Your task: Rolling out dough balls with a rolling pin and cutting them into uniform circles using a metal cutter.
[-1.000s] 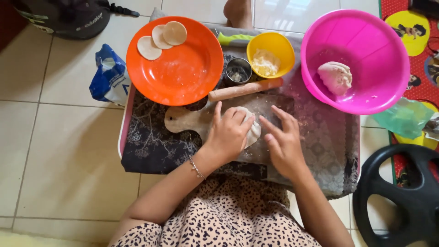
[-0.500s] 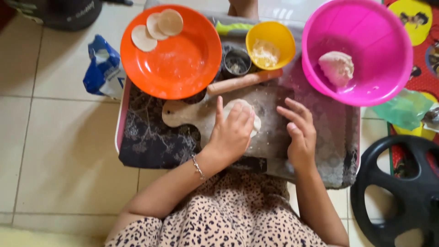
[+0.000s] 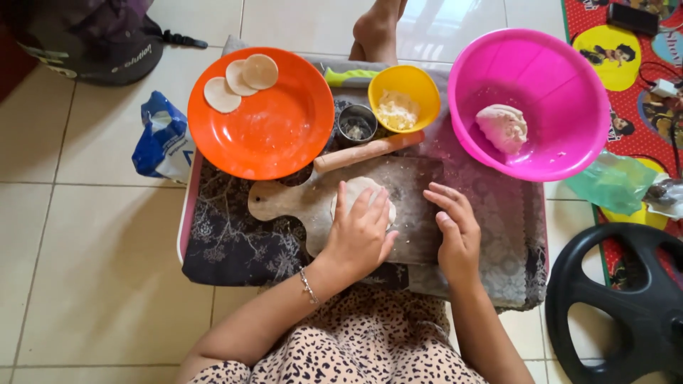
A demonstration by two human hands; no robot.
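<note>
**Dough under the palm, three discs on the plate**

While we look down from the head camera, our left hand lies spread flat on a pale round of dough on the wooden paddle board. Our right hand rests open on the board, gripping nothing. Three flat discs sit finished on the orange plastic plate. A dough lump waits in the pink bowl; flour fills the yellow bowl.

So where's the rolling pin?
The rolling pin lies slanted along the far edge of the wooden board in the head view, just below the small metal cup and the yellow bowl, beyond the left hand.
</note>
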